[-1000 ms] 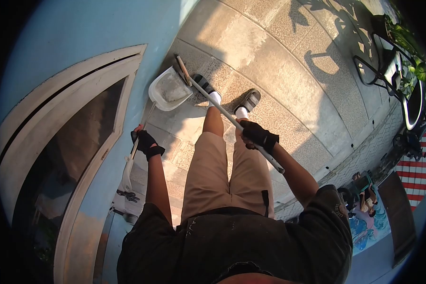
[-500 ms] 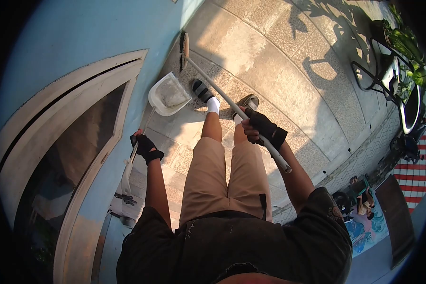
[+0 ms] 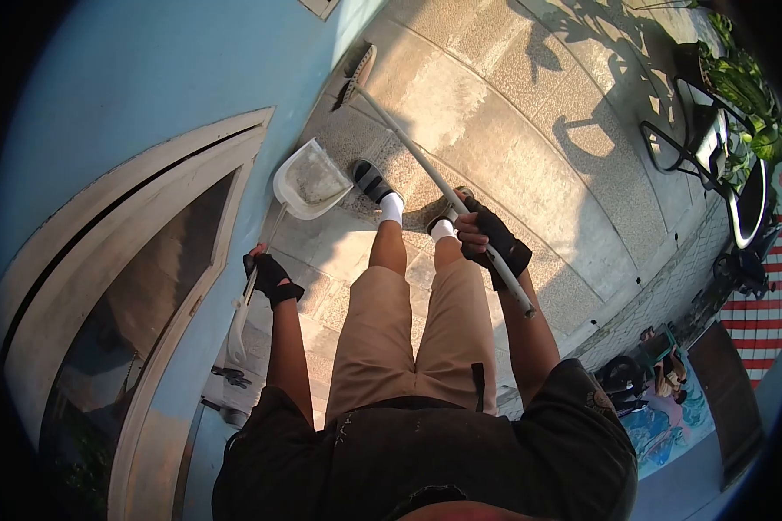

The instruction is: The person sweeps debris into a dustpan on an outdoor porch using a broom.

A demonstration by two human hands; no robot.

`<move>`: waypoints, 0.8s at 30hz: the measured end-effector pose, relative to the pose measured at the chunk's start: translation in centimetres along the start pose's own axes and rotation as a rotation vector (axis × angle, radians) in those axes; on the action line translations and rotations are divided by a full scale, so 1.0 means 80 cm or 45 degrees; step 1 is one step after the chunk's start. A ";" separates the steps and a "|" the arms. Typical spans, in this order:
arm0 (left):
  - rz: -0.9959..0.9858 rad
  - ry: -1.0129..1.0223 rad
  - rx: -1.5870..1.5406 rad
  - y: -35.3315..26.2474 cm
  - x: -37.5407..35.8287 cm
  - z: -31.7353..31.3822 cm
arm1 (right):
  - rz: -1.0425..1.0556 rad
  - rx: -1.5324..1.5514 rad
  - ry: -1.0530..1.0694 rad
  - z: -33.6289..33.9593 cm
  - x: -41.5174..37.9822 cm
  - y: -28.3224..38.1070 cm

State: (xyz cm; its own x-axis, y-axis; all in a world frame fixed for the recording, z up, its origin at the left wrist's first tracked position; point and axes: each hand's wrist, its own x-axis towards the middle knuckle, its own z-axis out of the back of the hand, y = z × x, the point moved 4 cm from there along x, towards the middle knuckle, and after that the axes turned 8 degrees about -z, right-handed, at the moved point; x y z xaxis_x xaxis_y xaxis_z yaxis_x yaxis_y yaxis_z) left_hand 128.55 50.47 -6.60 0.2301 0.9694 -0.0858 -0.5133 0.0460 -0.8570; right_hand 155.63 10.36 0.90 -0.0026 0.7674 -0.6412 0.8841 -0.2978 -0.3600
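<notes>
My right hand (image 3: 493, 240), in a black fingerless glove, is closed round the pale pole of a broom (image 3: 423, 165). The broom's head (image 3: 361, 76) rests on the floor near the blue wall, beyond the dustpan. My left hand (image 3: 271, 276), gloved the same way, grips the long thin handle of a white dustpan (image 3: 313, 207). The pan lies on the floor beside the wall, left of my sandalled foot (image 3: 374, 181), its open side facing the floor ahead. Some specks lie in the pan, too small to name. My fingertips are partly hidden by the gloves.
A blue wall (image 3: 174, 61) with a wooden-framed window (image 3: 226, 187) runs along my left. At the right stand a black metal frame (image 3: 695, 161) and green potted plants (image 3: 743, 87). A parked motorcycle (image 3: 621, 378) is farther back on the right. Paved slabs (image 3: 513, 130) cover the ground.
The broom's head has moved away from me and slightly right, off the wall's foot. My right hand has shifted a little right and back. The dustpan has barely moved.
</notes>
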 end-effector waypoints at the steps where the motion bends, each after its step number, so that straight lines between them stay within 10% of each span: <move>1: 0.020 0.011 0.023 -0.004 -0.001 -0.003 | 0.046 0.077 0.068 -0.002 -0.007 0.006; 6: -0.035 0.065 0.062 0.000 0.001 -0.023 | 0.170 0.246 0.622 -0.060 0.029 0.074; 13: 0.012 0.049 0.070 -0.057 -0.029 -0.041 | 0.305 -0.203 -0.174 -0.048 0.193 0.167; 18: 0.063 0.016 0.047 -0.066 -0.053 -0.061 | 0.174 0.181 0.006 -0.051 0.162 0.136; 24: -0.022 0.049 0.053 -0.050 -0.063 -0.085 | 0.306 -0.281 -0.488 -0.007 0.035 0.091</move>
State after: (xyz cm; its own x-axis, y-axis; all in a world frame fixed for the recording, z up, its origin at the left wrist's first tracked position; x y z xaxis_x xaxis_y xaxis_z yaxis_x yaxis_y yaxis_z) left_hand 135.10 43.77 -6.20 0.2709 0.9583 -0.0913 -0.5425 0.0736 -0.8368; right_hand 162.32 10.68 -3.14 0.0788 0.4157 -0.9061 0.9584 -0.2818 -0.0460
